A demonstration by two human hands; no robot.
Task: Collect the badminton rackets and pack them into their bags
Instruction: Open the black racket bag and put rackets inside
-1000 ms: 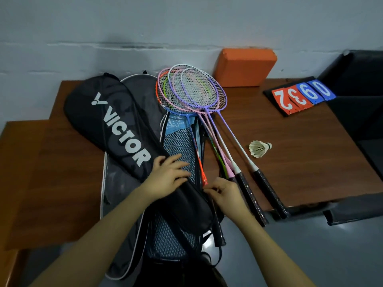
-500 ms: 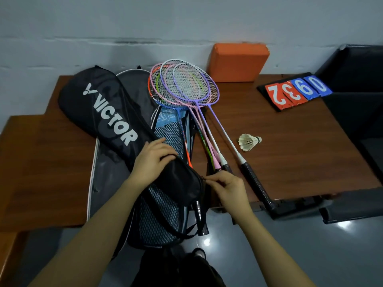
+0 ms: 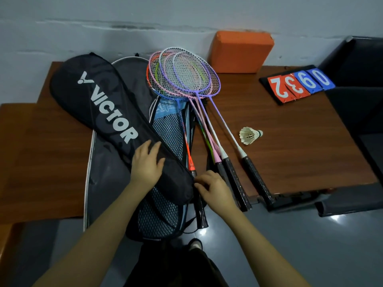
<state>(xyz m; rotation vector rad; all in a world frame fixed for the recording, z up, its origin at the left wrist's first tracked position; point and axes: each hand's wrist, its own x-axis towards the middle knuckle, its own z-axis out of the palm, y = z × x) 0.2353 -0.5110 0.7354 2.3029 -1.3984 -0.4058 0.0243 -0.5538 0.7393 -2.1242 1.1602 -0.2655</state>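
Left hand (image 3: 146,164) slid flatter, open on black bag (image 3: 107,112); right hand (image 3: 213,188) pinching bag end, zipper hidden.

A: Where are the hands?
B: The left hand (image 3: 147,162) lies flat on the black VICTOR bag (image 3: 107,112). The right hand (image 3: 213,188) pinches at the near end of this bag.
A: And the rackets (image 3: 186,79)?
B: They lie fanned to the right, on the brown table (image 3: 290,141), near a shuttlecock (image 3: 249,135).

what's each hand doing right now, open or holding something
Left hand: open, pressed flat on the black Victor bag.
Right hand: fingers pinched at the bag's end; closed.
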